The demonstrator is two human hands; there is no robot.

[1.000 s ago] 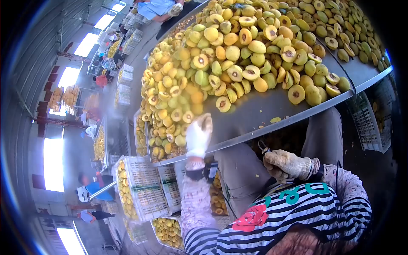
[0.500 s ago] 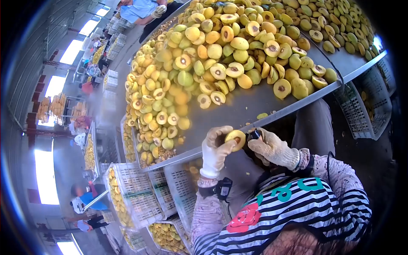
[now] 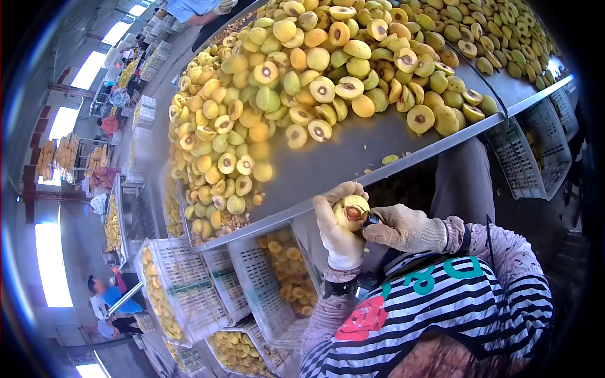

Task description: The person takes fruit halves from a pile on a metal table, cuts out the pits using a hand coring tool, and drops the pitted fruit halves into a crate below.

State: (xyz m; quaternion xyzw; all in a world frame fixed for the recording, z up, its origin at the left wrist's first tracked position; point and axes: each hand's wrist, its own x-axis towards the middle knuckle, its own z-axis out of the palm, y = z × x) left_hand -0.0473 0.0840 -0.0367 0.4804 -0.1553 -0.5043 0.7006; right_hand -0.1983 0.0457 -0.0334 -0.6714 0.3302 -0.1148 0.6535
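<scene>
Above my lap, just off the metal table's front edge (image 3: 403,161), my gloved left hand (image 3: 337,228) is wrapped round a halved yellow fruit (image 3: 351,212) whose brown pit area faces up. My gloved right hand (image 3: 406,228) is closed on a small dark tool (image 3: 372,219), its tip against the cut face of the fruit. The tool's working end is mostly hidden by the fruit and fingers. Beyond my hands, a large heap of halved yellow-green fruit (image 3: 293,82) covers much of the table.
A crate holding fruit halves (image 3: 287,277) stands below the table at the left, beside a white crate (image 3: 189,286). Another crate (image 3: 520,151) is under the right side. A person's gloved hand (image 3: 225,6) shows at the top; other people stand far left.
My left hand went from the heap to my right hand, bringing a fruit half. Since half a second ago, the fruit has tilted and the tool has met its cut face.
</scene>
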